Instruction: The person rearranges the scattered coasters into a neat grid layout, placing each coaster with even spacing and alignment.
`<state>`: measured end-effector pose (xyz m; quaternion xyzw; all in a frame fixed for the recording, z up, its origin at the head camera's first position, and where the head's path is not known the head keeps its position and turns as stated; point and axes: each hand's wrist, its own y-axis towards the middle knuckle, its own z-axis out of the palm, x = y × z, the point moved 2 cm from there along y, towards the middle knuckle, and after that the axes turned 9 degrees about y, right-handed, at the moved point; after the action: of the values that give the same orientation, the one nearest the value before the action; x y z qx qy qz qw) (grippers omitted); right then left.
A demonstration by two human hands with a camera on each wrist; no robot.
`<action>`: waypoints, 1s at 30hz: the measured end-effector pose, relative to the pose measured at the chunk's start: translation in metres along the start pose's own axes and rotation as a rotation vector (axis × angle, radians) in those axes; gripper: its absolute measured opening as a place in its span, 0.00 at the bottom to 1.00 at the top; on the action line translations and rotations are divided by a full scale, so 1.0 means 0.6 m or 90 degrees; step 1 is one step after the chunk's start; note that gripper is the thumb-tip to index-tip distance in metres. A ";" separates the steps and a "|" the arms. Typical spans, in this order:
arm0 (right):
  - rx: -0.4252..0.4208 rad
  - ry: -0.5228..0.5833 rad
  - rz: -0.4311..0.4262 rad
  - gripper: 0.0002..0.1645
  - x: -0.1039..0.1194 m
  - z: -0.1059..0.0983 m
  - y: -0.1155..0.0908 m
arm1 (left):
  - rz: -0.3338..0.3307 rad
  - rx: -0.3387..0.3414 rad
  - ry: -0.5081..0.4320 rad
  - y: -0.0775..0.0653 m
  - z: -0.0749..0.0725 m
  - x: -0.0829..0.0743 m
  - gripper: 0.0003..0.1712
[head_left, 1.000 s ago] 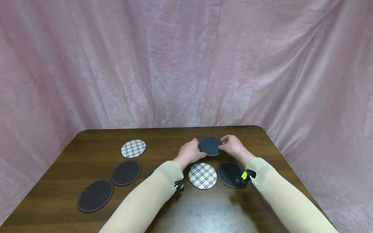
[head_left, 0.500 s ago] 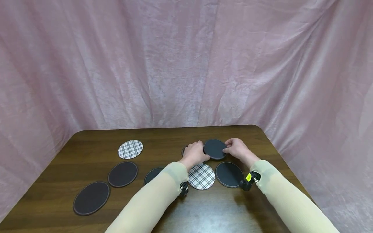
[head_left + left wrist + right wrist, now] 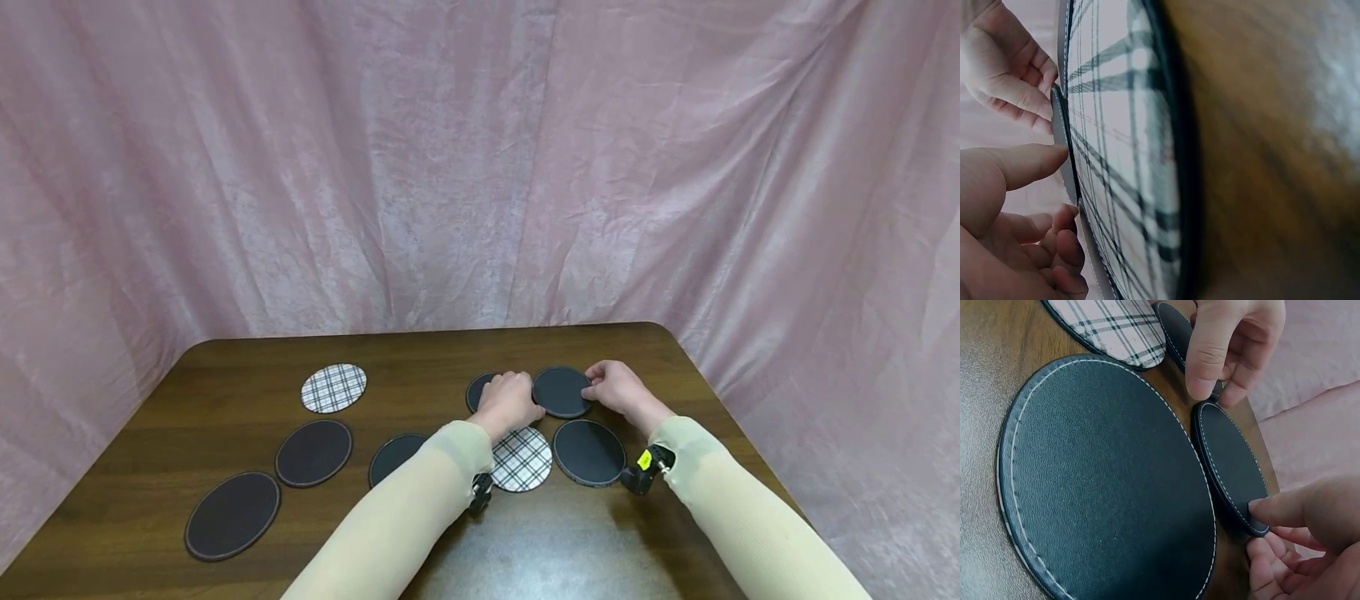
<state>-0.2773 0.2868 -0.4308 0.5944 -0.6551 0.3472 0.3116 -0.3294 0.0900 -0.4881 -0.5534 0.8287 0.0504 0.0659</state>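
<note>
A round dark coaster (image 3: 561, 393) with a stitched rim lies at the back right. My right hand (image 3: 618, 388) pinches its right edge, thumb on top and fingers curled at the rim (image 3: 1257, 522). At its left edge is my left hand (image 3: 508, 403); in the right wrist view the left thumb and a finger sit just off the rim, with a small gap. Partly hidden behind that hand is another dark coaster (image 3: 480, 392). Just nearer lie a plaid coaster (image 3: 522, 463), partly covered by the left hand and wrist, and a dark coaster (image 3: 589, 452).
On the left of the wooden table (image 3: 135, 467) are a plaid coaster (image 3: 333, 388) and two dark coasters, one central (image 3: 313, 453) and one nearer (image 3: 232, 517). Another dark coaster (image 3: 393, 457) is partly behind my left sleeve. A pink curtain (image 3: 450, 167) hangs behind.
The dark coaster and both hands have moved right and down toward me, with the coaster now at table level. The left thumb and fingers have come away from its edge.
</note>
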 end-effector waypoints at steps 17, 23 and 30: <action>0.020 -0.123 -0.036 0.28 0.007 0.003 0.003 | 0.017 0.009 -0.054 -0.044 -0.052 0.012 0.31; 0.021 -0.198 -0.103 0.32 0.024 0.017 -0.002 | 0.004 0.001 -0.059 -0.100 -0.117 0.037 0.28; 0.066 -0.260 -0.138 0.34 0.036 0.042 -0.013 | -0.018 0.007 -0.033 -0.123 -0.125 0.081 0.33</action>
<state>-0.2715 0.2532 -0.4264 0.7343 -0.6182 0.2177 0.1768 -0.2836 0.0056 -0.4231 -0.5631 0.8192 0.0590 0.0909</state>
